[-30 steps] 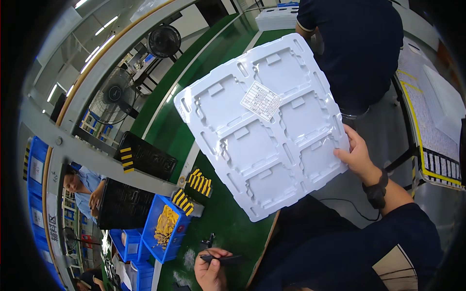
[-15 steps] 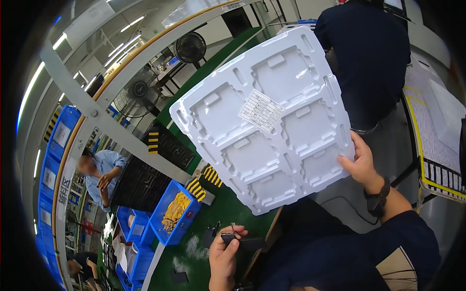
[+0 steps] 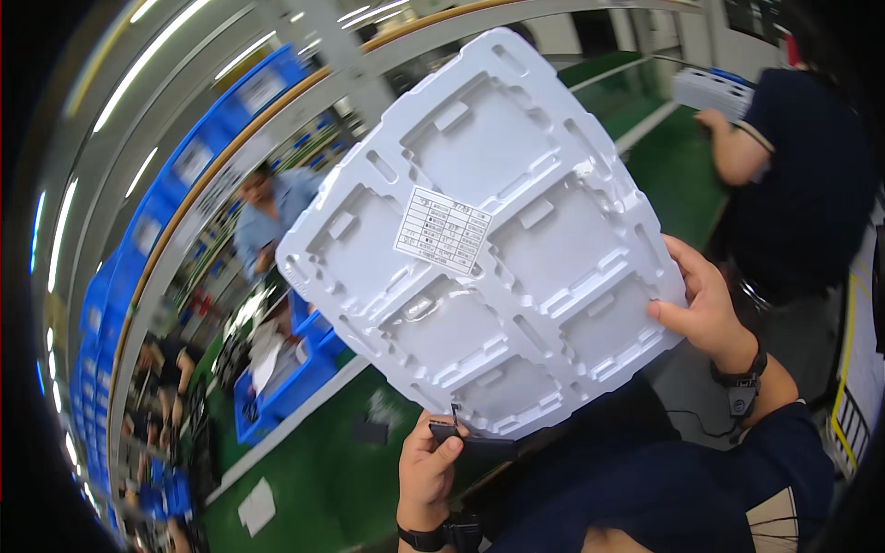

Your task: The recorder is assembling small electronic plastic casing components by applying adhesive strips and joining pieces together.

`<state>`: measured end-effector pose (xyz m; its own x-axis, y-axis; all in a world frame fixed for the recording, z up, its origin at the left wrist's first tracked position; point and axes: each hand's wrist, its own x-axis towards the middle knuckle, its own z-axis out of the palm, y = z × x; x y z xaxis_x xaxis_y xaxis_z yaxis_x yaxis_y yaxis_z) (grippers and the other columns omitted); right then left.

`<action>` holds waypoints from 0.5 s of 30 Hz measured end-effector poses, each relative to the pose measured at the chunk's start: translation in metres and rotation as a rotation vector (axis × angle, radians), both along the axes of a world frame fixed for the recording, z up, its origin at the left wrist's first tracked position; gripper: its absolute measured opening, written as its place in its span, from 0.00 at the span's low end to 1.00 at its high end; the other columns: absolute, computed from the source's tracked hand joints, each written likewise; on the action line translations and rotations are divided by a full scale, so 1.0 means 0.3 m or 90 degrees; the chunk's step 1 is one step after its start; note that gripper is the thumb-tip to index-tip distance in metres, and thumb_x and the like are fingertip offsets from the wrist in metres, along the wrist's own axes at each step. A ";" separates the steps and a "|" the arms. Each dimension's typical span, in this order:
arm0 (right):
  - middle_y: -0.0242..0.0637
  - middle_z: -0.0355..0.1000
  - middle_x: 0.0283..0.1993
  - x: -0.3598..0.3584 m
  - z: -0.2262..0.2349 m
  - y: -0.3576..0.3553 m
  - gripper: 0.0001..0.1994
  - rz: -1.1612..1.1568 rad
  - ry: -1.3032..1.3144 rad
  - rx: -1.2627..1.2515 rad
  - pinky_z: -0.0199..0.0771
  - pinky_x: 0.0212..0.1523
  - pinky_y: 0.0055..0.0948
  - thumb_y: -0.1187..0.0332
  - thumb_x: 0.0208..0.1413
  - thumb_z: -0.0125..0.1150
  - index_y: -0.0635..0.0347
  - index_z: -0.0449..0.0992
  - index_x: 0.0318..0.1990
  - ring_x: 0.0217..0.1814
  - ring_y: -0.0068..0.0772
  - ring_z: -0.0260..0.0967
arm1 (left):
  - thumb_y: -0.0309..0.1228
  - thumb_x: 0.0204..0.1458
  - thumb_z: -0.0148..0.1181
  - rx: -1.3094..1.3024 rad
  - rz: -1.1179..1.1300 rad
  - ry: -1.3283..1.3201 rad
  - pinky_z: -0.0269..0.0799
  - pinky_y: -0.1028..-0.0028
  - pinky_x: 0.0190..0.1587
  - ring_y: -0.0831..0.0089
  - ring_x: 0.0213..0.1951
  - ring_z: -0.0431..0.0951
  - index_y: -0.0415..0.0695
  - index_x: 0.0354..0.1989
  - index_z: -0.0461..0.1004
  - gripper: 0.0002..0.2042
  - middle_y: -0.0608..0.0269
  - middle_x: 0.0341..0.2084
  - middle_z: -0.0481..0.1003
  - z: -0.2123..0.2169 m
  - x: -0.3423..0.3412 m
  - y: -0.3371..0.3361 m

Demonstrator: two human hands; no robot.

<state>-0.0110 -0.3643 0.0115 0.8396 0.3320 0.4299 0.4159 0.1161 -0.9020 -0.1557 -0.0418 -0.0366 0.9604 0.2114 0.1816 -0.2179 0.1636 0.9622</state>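
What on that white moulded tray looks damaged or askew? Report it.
No damage shows on the white moulded tray. Its paper label sits slightly askew. The right hand grips its edge; the left hand holds a black tool below.

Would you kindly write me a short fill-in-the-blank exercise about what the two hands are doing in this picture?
1. The right hand grips the edge of a large ____ moulded tray.
2. Near the tray's middle sits a small paper ____ with a printed grid.
3. The left hand holds a small ____ tool just below the tray.
4. A dark ____ is strapped around the right wrist.

Missing words: white; label; black; band
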 end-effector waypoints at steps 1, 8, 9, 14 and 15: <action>0.39 0.65 0.57 0.017 0.015 0.060 0.34 0.050 0.013 0.001 0.59 0.59 0.26 0.76 0.47 0.61 0.69 0.56 0.63 0.58 0.25 0.62 | 0.33 0.45 0.68 -0.025 0.047 -0.004 0.59 0.74 0.44 0.75 0.37 0.66 0.40 0.32 0.73 0.12 0.67 0.30 0.69 -0.011 -0.036 0.029; 0.41 0.64 0.56 0.097 0.044 0.474 0.35 0.411 0.076 0.079 0.62 0.57 0.28 0.68 0.52 0.64 0.68 0.53 0.65 0.56 0.27 0.62 | 0.32 0.50 0.64 -0.152 0.289 -0.126 0.70 0.73 0.41 0.73 0.34 0.73 0.40 0.34 0.70 0.11 0.65 0.31 0.72 -0.099 -0.275 0.241; 0.42 0.64 0.56 0.090 0.035 0.507 0.35 0.406 0.086 0.078 0.65 0.55 0.28 0.69 0.52 0.63 0.66 0.53 0.66 0.53 0.29 0.63 | 0.31 0.54 0.60 -0.168 0.336 -0.124 0.74 0.70 0.43 0.72 0.35 0.75 0.40 0.37 0.69 0.09 0.65 0.31 0.72 -0.106 -0.306 0.275; 0.41 0.65 0.54 0.088 -0.011 0.532 0.29 0.321 0.012 -0.086 0.69 0.49 0.27 0.74 0.50 0.61 0.62 0.61 0.62 0.50 0.28 0.65 | 0.32 0.58 0.54 -0.208 0.472 -0.135 0.72 0.63 0.47 0.69 0.44 0.74 0.41 0.41 0.69 0.08 0.65 0.39 0.73 -0.138 -0.400 0.511; 0.40 0.66 0.53 0.095 -0.018 0.526 0.27 0.340 0.026 -0.121 0.70 0.49 0.26 0.74 0.50 0.61 0.63 0.63 0.60 0.50 0.27 0.66 | 0.32 0.58 0.55 -0.234 0.517 -0.114 0.72 0.63 0.46 0.70 0.44 0.74 0.42 0.41 0.70 0.08 0.65 0.39 0.73 -0.143 -0.402 0.580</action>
